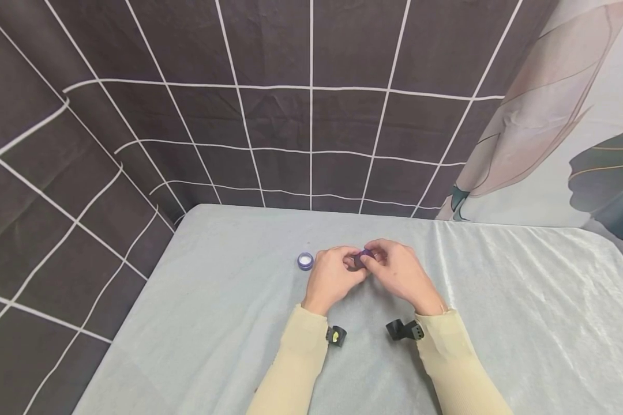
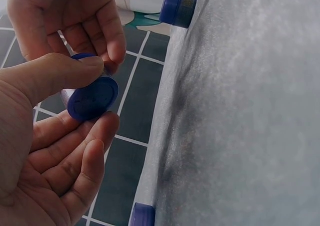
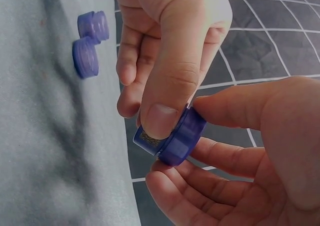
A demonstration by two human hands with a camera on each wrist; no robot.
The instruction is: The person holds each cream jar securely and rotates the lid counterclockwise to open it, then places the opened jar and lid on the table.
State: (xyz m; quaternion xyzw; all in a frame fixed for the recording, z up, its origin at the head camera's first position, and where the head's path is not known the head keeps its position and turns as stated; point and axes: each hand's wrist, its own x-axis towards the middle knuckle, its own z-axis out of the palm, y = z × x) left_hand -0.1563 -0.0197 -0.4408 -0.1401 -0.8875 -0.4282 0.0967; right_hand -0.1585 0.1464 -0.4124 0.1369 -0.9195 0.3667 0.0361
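Both hands meet over the table, on a small blue-purple jar (image 1: pixel 363 256). My left hand (image 1: pixel 333 275) pinches its narrower labelled part, with the thumb lying along the side in the right wrist view. My right hand (image 1: pixel 398 272) holds the wider blue end (image 3: pixel 182 138) between thumb and fingers. A flat round blue face (image 2: pixel 92 99) of the jar shows in the left wrist view. Left of the hands on the cloth is a round blue container (image 1: pixel 305 261) with a white middle. The fingers hide part of the held jar.
A pale velvet-like cloth (image 1: pixel 213 305) covers the table. In the left wrist view, one blue jar (image 2: pixel 178 7) stands near the top and another blue piece (image 2: pixel 143 215) at the bottom. Dark cloth with white grid lines (image 1: pixel 270 115) hangs behind; patterned cloth (image 1: pixel 545 127) hangs at right.
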